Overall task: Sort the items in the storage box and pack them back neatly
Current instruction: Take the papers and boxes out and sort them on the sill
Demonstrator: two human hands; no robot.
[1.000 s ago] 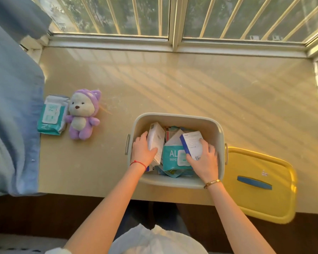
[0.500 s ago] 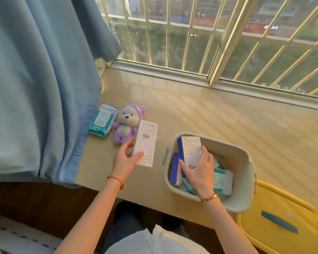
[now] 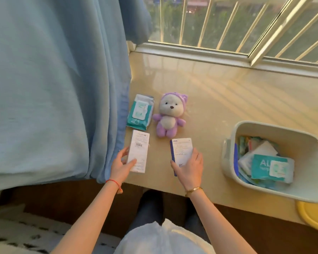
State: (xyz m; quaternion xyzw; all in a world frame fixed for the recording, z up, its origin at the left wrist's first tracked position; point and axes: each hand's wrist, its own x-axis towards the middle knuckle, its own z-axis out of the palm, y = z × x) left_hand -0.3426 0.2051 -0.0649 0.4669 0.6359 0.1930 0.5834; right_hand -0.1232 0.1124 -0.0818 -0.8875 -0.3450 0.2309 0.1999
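My left hand (image 3: 122, 165) grips a white carton (image 3: 139, 149) lying on the beige sill (image 3: 218, 99) near the curtain. My right hand (image 3: 190, 167) holds a white carton with a blue edge (image 3: 182, 151) flat on the sill, just in front of the purple plush bear (image 3: 170, 116). A teal wipes pack (image 3: 140, 111) lies left of the bear. The cream storage box (image 3: 228, 158) stands to the right, holding another teal wipes pack (image 3: 272, 167) and several packets.
A blue curtain (image 3: 53, 85) hangs over the sill's left end, touching the cartons' area. The yellow lid (image 3: 314, 213) lies at the right, partly under the box. The barred window (image 3: 228, 24) runs along the back. The sill's front edge is just behind my wrists.
Both hands lifted a carton out of the box and carried it left; both cartons now rest on the sill in front of the bear and wipes pack. My view swung left.
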